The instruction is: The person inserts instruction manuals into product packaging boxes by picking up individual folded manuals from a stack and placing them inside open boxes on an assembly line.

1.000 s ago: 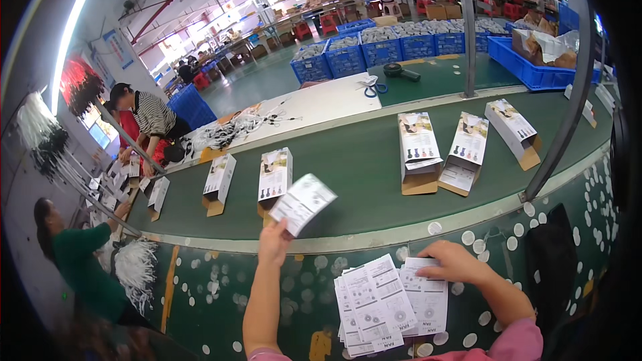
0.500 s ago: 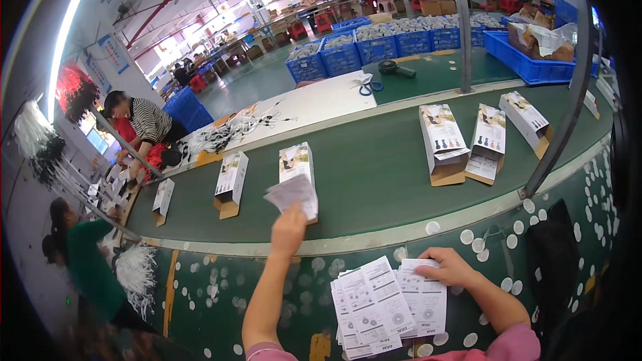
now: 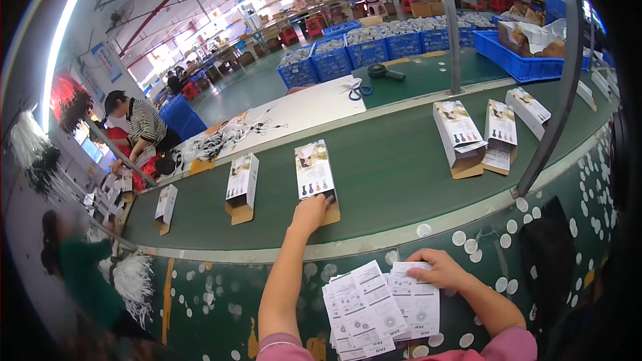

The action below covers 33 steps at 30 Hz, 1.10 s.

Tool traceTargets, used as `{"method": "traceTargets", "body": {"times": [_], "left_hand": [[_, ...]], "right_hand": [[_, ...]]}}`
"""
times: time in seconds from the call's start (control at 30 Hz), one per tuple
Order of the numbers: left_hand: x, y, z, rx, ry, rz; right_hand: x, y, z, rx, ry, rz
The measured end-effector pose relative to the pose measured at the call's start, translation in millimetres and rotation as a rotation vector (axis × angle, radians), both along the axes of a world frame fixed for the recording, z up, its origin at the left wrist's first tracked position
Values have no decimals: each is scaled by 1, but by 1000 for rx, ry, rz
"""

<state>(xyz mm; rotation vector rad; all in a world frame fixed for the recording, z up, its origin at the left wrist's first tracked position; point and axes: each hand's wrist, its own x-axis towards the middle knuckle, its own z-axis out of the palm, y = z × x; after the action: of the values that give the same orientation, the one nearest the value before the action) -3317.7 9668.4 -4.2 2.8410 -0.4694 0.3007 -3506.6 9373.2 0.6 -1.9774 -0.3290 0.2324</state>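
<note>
My left hand (image 3: 311, 214) is at the open lower end of a white printed carton (image 3: 313, 166) on the green conveyor belt. Its fingertips reach into the carton's mouth by the brown flap, mostly hidden, and no paper shows in them. On the near table, my right hand (image 3: 438, 270) pinches the top edge of a folded printed leaflet (image 3: 416, 307), thumb on top. Overlapping that leaflet on its left is a loose pile of similar leaflets (image 3: 364, 311).
More open-ended cartons lie on the belt, left (image 3: 241, 184) and right (image 3: 458, 135). A metal post (image 3: 552, 100) rises at the right. Beyond the belt are blue scissors (image 3: 360, 92), a dark handheld fan (image 3: 386, 73) and blue crates (image 3: 366, 50). Two people work at the left.
My left hand has brought a folded leaflet to the carton's mouth, and the paper is now out of sight. The cartons have shifted right along the belt. My right hand stays at its leaflet.
</note>
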Motion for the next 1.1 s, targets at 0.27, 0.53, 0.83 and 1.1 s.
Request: {"method": "traceTargets", "body": {"times": [0.27,0.53,0.83,1.1], "left_hand": [[-58,80,-1,-944,302,-10],[-27,241,0,-1200,-839,500],[20,229,-50,103,-291,188],[30,242,-60,-180,-400,68]], "right_hand": [[1,44,-7,-16,-123,-12],[0,93,0,-41,16,-33],[0,142,-9,-15,31,-28],[0,189,-7,-5,98,-19]]}}
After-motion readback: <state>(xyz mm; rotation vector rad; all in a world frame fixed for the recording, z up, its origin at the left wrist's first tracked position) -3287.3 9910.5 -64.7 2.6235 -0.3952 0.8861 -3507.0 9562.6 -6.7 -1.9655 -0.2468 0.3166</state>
